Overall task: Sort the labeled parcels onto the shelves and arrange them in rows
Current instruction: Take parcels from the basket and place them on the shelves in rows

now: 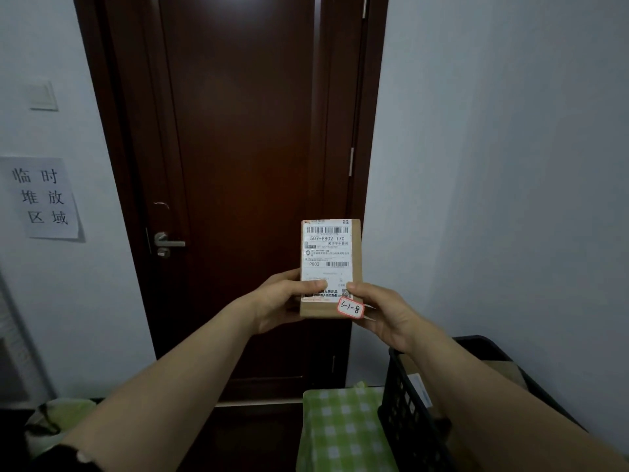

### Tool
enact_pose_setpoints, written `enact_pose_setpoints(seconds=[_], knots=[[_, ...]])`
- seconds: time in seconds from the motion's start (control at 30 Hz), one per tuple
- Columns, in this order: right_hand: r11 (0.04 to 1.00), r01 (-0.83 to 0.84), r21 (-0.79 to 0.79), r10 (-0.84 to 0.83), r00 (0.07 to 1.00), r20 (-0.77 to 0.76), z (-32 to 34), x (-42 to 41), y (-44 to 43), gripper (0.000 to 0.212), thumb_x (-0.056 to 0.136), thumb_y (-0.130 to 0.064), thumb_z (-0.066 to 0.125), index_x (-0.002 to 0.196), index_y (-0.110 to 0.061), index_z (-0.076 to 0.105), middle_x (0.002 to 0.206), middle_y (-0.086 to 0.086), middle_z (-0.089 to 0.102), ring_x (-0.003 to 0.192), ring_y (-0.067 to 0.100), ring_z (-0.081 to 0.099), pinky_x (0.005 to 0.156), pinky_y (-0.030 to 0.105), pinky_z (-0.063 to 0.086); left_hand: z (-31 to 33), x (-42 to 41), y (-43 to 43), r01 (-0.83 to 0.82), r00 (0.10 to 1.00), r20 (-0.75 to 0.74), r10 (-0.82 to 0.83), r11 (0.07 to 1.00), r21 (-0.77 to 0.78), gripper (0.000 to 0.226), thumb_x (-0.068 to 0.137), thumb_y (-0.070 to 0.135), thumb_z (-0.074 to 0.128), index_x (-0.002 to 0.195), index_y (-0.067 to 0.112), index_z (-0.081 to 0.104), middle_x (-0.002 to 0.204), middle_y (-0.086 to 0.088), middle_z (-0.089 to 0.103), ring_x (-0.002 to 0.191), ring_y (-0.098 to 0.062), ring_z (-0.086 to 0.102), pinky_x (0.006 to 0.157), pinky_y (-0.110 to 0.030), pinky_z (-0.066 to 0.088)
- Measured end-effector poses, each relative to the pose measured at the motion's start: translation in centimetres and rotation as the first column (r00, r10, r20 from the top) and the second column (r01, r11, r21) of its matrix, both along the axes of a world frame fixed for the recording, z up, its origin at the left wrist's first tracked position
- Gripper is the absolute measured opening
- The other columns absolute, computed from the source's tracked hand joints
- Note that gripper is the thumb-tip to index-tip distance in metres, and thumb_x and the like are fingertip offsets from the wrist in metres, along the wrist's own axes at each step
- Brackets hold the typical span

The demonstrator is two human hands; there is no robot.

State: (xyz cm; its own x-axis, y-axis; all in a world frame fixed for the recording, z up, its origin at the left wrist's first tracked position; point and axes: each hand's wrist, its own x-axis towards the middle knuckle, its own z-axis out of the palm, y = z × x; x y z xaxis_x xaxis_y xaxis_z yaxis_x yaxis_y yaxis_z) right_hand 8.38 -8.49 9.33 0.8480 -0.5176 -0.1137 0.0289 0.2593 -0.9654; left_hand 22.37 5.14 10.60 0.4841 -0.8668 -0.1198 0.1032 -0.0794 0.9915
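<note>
Both hands, left (282, 298) and right (384, 315), grasp a parcel (330, 264) tagged 3-1-8; no shelves visible, sorting apparently pending.

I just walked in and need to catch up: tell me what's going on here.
A person holds a small cardboard parcel upright in both hands, facing a dark door. The left hand grips its lower left edge, thumb on the shipping label; the right hand pinches the lower right corner by a handwritten sticker reading 3-1-8. A black crate stands low on the right beside a green checked cloth. No shelves are in view, so the parcel is not yet placed.
</note>
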Motion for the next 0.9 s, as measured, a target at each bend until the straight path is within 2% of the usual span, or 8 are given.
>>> enact_pose_setpoints(seconds=[0.07,0.13,0.27,0.4,0.53,0.7,0.8,0.9], knots=[[1.0,-0.008,-0.018,0.008,1.0,-0.006,0.0,0.2,0.1,0.04,0.063,-0.024,0.074,0.1,-0.009,0.068,0.093,0.007,0.074,0.09,0.017,0.066,0.078,0.028,0.051,0.1,0.1,0.2,0.003,1.0,-0.004,-0.003,1.0,-0.002,0.036,0.078,0.018,0.072,0.114,0.022,0.065,0.108,0.0,0.072,0.109,-0.02,0.064,0.09,-0.036,0.051],[1.0,-0.015,-0.015,0.015,1.0,-0.005,-0.1,0.3,0.3,0.044,0.061,-0.025,0.074,0.102,-0.009,0.068,0.096,0.007,0.074,0.091,0.018,0.065,0.08,0.029,0.051,0.1,0.1,0.5,0.001,1.0,0.003,-0.001,1.0,-0.004,0.039,0.077,0.019,0.072,0.114,0.022,0.065,0.108,0.0,0.072,0.108,-0.019,0.064,0.089,-0.035,0.051],[1.0,-0.028,-0.012,0.028,1.0,-0.005,-0.1,0.5,0.5,0.03,0.074,-0.019,0.072,0.102,-0.008,0.068,0.095,0.006,0.073,0.092,0.017,0.064,0.08,0.028,0.051,0.3,0.2,0.9,0.006,1.0,0.015,-0.006,1.0,-0.007,0.051,0.066,0.024,0.075,0.115,0.022,0.064,0.107,0.001,0.072,0.108,-0.02,0.064,0.088,-0.035,0.051],[0.999,-0.045,-0.031,0.044,0.999,-0.014,0.0,0.6,0.9,0.035,0.068,-0.024,0.073,0.1,-0.01,0.069,0.092,0.004,0.074,0.089,0.015,0.064,0.077,0.026,0.049,0.4,0.6,1.3,0.006,1.0,0.021,-0.006,1.0,-0.002,0.052,0.066,0.025,0.076,0.116,0.023,0.064,0.109,0.0,0.072,0.109,-0.02,0.063,0.094,-0.038,0.05],[0.998,-0.058,-0.03,0.058,0.998,-0.01,0.0,0.8,1.2,0.027,0.071,-0.022,0.071,0.096,-0.011,0.069,0.087,0.002,0.074,0.088,0.015,0.064,0.075,0.026,0.049,0.3,0.8,1.8,0.003,1.0,0.021,-0.003,1.0,-0.002,0.055,0.065,0.026,0.077,0.118,0.022,0.064,0.112,-0.001,0.071,0.111,-0.021,0.063,0.097,-0.041,0.049],[0.996,-0.084,-0.01,0.084,0.996,0.01,-0.4,1.9,1.9,0.053,0.062,-0.025,0.074,0.111,-0.009,0.066,0.099,0.006,0.074,0.096,0.019,0.065,0.082,0.029,0.051,-0.1,1.4,3.3,-0.031,0.999,0.01,0.031,1.0,-0.003,0.054,0.067,0.019,0.076,0.119,0.023,0.063,0.112,0.0,0.071,0.111,-0.02,0.062,0.094,-0.038,0.05],[0.996,-0.095,0.006,0.094,0.995,0.024,-0.9,3.3,3.0,0.061,0.065,-0.031,0.073,0.123,-0.02,0.061,0.106,0.004,0.073,0.102,0.019,0.065,0.082,0.029,0.051,-0.8,2.2,5.1,-0.093,0.996,0.007,0.093,0.995,0.02,0.051,0.073,0.015,0.075,0.122,0.023,0.061,0.114,0.001,0.07,0.111,-0.019,0.062,0.091,-0.035,0.05],[0.992,-0.12,0.025,0.119,0.992,0.037,-2.0,5.4,4.6,0.07,0.066,-0.039,0.073,0.132,-0.024,0.055,0.109,0.003,0.072,0.109,0.02,0.063,0.09,0.033,0.049,-1.6,3.3,7.5,-0.177,0.984,-0.004,0.177,0.984,0.027,0.051,0.075,0.015,0.075,0.122,0.024,0.06,0.114,0.001,0.07,0.111,-0.019,0.061,0.093,-0.037,0.05]])
